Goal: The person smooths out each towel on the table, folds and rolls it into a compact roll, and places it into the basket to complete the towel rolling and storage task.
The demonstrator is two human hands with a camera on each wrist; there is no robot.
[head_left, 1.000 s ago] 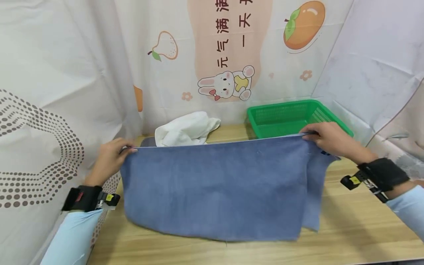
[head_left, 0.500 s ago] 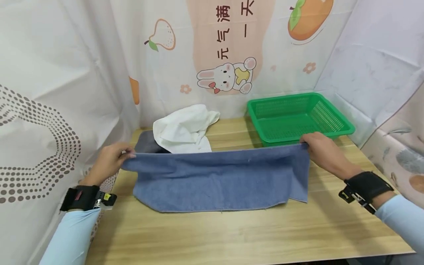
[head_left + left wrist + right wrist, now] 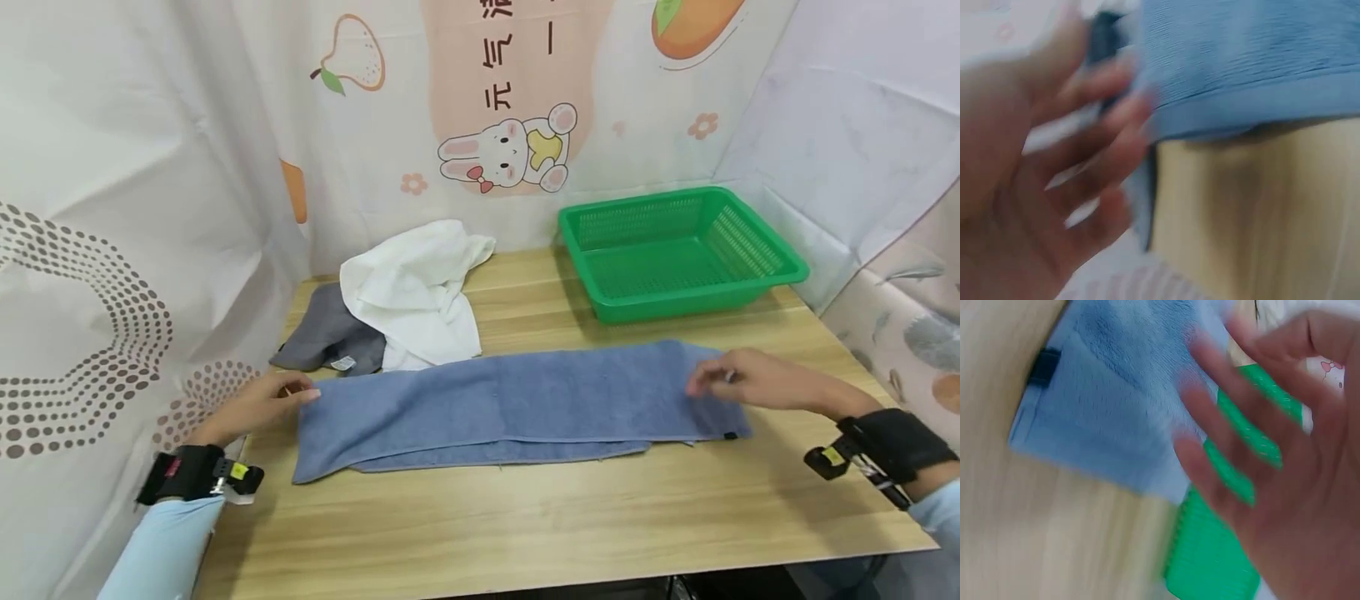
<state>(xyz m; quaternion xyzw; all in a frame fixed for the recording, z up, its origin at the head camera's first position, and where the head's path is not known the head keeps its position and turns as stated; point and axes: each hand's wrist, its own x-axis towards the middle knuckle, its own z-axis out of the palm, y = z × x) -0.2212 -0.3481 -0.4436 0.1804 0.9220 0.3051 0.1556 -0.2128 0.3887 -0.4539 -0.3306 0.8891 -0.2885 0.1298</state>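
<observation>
Blue towel (image 3: 517,400) flat on wooden table (image 3: 525,525), folded lengthwise into long strip running left-right across middle of tabletop; lower layer sticks out a bit along near edge. Small dark tag at its right-end corner, also seen in right wrist view (image 3: 1044,365). Soft, nappy surface, hemmed edge clear in left wrist view (image 3: 1241,75).

Left hand (image 3: 258,404) at towel's left end, fingertips just at the corner; in wrist view fingers (image 3: 1104,125) spread and loose, not gripping, touching or just beside the hem — too blurred to say which. Right hand (image 3: 738,379) over towel's right end, fingers (image 3: 1222,425) straight and splayed, holding nothing; cannot tell if resting on cloth or just above. Black wrist straps on both arms, light blue sleeves.

Behind towel, left: crumpled white cloth (image 3: 416,287) lying partly over grey cloth (image 3: 322,337), which has small white label at near edge. White cloth's near edge close to blue towel, touching or not unclear.

Back right: green plastic basket (image 3: 757,283), mesh walls, nothing visible inside, apart from towel.

Backdrop: printed curtain (image 3: 510,150) w/ rabbit, pear, orange fruit, partly cut off at top. Both wrist views motion-blurred; detail poor.
</observation>
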